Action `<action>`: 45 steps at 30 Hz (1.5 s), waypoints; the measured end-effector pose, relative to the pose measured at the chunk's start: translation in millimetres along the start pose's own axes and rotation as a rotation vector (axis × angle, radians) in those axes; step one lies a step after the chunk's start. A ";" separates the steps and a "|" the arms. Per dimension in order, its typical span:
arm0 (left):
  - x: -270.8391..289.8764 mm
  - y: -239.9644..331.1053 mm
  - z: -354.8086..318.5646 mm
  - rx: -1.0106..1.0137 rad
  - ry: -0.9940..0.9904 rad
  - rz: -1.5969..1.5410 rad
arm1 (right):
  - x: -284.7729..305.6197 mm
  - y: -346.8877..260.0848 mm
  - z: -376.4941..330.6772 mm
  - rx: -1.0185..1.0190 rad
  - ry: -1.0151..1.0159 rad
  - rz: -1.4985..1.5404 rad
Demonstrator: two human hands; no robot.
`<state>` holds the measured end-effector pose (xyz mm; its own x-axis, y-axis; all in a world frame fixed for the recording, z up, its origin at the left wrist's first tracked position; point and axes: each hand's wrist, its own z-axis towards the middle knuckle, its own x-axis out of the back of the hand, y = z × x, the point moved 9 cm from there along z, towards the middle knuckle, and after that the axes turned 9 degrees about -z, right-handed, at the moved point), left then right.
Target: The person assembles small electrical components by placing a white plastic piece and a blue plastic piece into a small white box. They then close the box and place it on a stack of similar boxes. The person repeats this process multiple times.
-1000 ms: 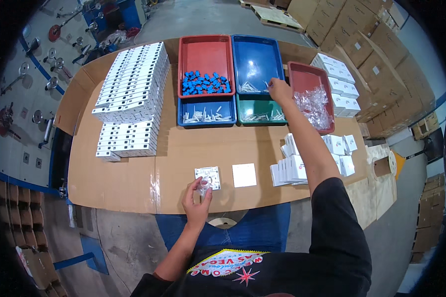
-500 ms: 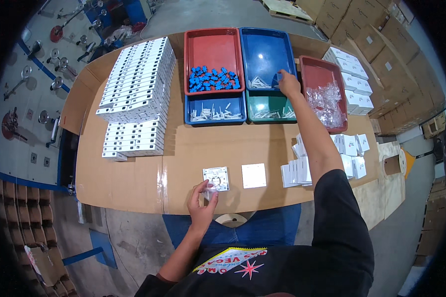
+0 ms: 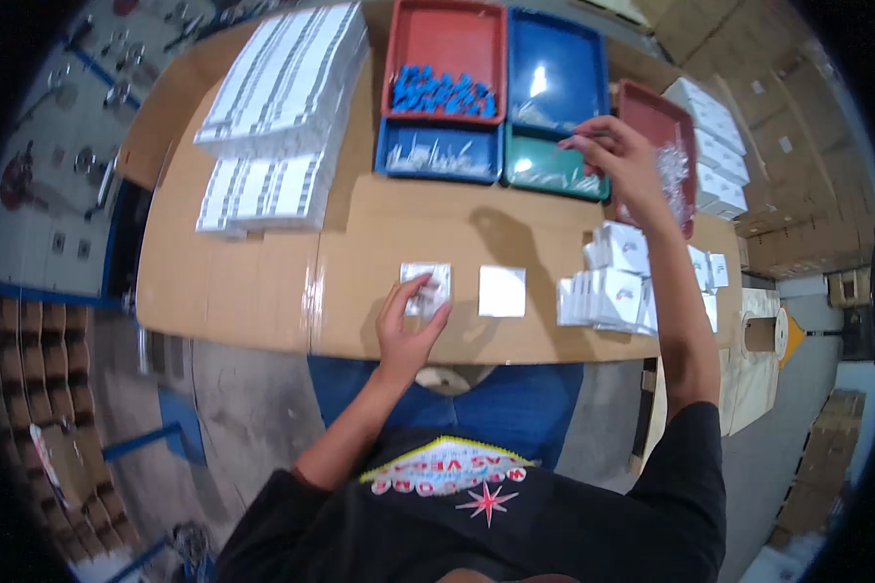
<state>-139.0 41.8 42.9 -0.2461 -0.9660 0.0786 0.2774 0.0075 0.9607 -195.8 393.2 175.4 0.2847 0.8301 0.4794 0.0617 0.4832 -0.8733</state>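
Observation:
My left hand (image 3: 410, 328) is over a white square plate (image 3: 413, 269) with fittings on it, partly hidden by the fingers. Between the thumb and fingers is a crumpled clear plastic bag (image 3: 432, 291), blurred. Just to the right lies a plain white square plate (image 3: 503, 292). My right hand (image 3: 624, 158) is raised over the right side of the green tray (image 3: 559, 187), its thumb and fingers pinched together. Whatever is at those fingertips is too small and blurred to name. The green tray holds small pale pieces.
A red tray (image 3: 447, 29) holds blue plugs; a blue tray (image 3: 559, 44) and a smaller blue tray (image 3: 437, 177) hold pale pieces. Clear bags fill the right red tray (image 3: 642, 97). White boxes (image 3: 287, 73) are stacked left, small white packets (image 3: 608, 291) right, with more white boxes (image 3: 715, 136) beyond.
My right hand has come back toward me from the large blue tray to above the green tray. The view has tilted, so the table sits higher. My left hand stays at the plate.

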 end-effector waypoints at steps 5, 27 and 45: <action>-6.2 19.4 -3.1 -0.084 0.010 -0.051 | -47.5 -34.5 -120.0 0.055 0.054 0.032; -2.3 57.7 -38.3 -0.273 -0.053 0.058 | -154.3 -55.3 -217.2 0.210 0.153 -0.124; -22.4 27.4 -66.6 0.272 -0.370 -0.471 | -136.4 -28.7 -247.3 0.003 -0.239 -0.043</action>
<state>-64.0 46.4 49.7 -0.6007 -0.7296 -0.3267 -0.1703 -0.2825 0.9440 0.2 197.3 113.7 0.0477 0.8506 0.5236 0.0659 0.5204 -0.8514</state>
